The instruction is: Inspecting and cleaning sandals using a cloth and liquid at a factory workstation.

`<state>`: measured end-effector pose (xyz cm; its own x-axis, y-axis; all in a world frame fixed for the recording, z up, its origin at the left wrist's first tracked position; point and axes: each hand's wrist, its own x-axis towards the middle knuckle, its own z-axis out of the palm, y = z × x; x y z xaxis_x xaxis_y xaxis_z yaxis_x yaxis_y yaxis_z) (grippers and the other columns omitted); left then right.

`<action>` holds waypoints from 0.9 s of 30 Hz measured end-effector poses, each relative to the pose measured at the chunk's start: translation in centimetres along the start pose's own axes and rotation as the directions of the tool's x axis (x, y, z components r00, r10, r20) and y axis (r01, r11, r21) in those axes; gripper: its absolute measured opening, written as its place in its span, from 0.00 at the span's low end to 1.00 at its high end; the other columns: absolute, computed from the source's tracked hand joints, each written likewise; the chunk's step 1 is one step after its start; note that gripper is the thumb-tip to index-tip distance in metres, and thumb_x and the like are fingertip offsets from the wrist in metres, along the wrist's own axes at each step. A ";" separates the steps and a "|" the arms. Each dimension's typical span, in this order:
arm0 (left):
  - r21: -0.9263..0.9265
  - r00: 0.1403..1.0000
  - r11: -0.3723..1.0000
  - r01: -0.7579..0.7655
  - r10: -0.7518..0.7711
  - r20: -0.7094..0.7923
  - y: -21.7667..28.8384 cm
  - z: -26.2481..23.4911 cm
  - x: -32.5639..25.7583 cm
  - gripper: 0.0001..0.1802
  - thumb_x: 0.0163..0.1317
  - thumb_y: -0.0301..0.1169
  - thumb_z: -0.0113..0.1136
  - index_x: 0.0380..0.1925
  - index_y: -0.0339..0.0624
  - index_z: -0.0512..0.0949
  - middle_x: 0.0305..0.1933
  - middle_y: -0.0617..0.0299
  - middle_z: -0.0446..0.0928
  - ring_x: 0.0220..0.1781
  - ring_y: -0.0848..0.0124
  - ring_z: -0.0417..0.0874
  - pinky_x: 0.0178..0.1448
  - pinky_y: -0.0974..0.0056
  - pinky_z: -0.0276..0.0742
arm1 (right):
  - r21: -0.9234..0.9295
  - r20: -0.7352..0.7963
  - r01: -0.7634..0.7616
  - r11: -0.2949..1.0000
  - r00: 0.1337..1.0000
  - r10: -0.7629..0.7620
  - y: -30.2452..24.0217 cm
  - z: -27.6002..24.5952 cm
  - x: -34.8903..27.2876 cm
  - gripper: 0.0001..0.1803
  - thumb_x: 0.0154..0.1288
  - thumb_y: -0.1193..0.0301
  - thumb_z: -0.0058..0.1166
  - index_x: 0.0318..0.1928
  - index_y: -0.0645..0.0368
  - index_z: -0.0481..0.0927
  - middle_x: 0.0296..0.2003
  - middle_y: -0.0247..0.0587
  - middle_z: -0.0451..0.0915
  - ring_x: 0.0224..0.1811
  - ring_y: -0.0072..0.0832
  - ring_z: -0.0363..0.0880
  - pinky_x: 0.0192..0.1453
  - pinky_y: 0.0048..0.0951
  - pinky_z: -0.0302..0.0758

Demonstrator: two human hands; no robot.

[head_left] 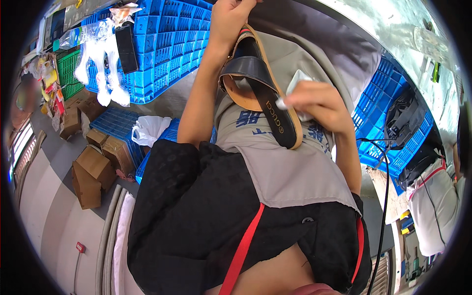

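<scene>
Both hands grip: left (pixel 230 19) sandal (pixel 260 83), right (pixel 317 101) cloth (pixel 297 81).

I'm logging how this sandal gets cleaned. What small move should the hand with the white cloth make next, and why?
Probably a short wipe along the black insole toward the heel end. The right hand presses a white cloth against the sandal about midway, just below the dark strap, while the left hand holds its far end steady over the grey apron.

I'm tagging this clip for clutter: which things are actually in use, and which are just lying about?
In use:
left hand
right hand
black sandal with tan sole
white wipe
grey apron

Lying about:
blue crates
cardboard boxes
white plastic bag
plastic bottle
</scene>
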<state>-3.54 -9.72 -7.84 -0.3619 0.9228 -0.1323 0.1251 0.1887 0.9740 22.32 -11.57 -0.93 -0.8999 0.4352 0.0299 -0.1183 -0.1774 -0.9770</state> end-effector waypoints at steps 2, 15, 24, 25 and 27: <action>-0.008 1.000 1.000 -0.013 0.013 0.003 0.0 0.1 0.0 0.11 0.65 0.29 0.54 0.39 0.33 0.82 0.37 0.59 0.81 0.41 0.70 0.79 0.47 0.66 0.73 | -0.018 -0.083 -0.040 0.999 0.996 0.038 1.1 0.3 0.6 0.16 0.64 0.82 0.53 0.51 0.60 0.86 0.26 0.37 0.74 0.26 0.28 0.73 0.32 0.28 0.67; -0.004 0.998 0.999 -0.039 0.039 0.046 -0.9 -0.3 0.3 0.11 0.66 0.29 0.55 0.39 0.33 0.83 0.37 0.62 0.82 0.40 0.72 0.79 0.46 0.68 0.74 | 0.154 0.070 0.028 0.988 0.997 -0.039 0.7 -0.1 0.1 0.12 0.61 0.81 0.55 0.43 0.65 0.88 0.28 0.43 0.81 0.28 0.31 0.78 0.30 0.29 0.68; -0.101 0.999 0.994 0.041 -0.038 0.030 -1.2 0.1 0.0 0.10 0.66 0.29 0.56 0.39 0.35 0.83 0.36 0.64 0.81 0.37 0.75 0.77 0.43 0.69 0.72 | 0.145 0.015 -0.022 0.989 1.000 0.020 2.2 -0.6 0.6 0.18 0.62 0.85 0.51 0.50 0.64 0.86 0.30 0.41 0.78 0.29 0.28 0.74 0.34 0.27 0.67; -0.071 1.000 0.997 0.018 -0.017 0.015 -1.4 -0.1 -0.1 0.10 0.66 0.29 0.56 0.39 0.35 0.83 0.35 0.65 0.81 0.36 0.75 0.77 0.42 0.69 0.72 | 0.179 0.032 -0.001 0.984 0.999 -0.005 2.0 -0.2 0.2 0.17 0.62 0.84 0.51 0.49 0.64 0.87 0.29 0.41 0.78 0.29 0.28 0.74 0.33 0.27 0.67; -0.060 1.000 0.998 0.008 -0.007 0.007 -1.4 0.0 -0.1 0.10 0.65 0.29 0.56 0.39 0.35 0.83 0.35 0.65 0.80 0.36 0.76 0.76 0.41 0.70 0.71 | 0.218 0.072 0.012 0.976 0.997 -0.028 1.3 -0.2 -0.3 0.09 0.64 0.80 0.55 0.39 0.67 0.88 0.29 0.49 0.82 0.27 0.31 0.78 0.31 0.29 0.67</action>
<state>-3.67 -10.12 -9.18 -0.3562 0.9237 -0.1409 0.0670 0.1756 0.9822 22.51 -11.80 -2.29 -0.9241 0.3753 0.0726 -0.2175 -0.3601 -0.9072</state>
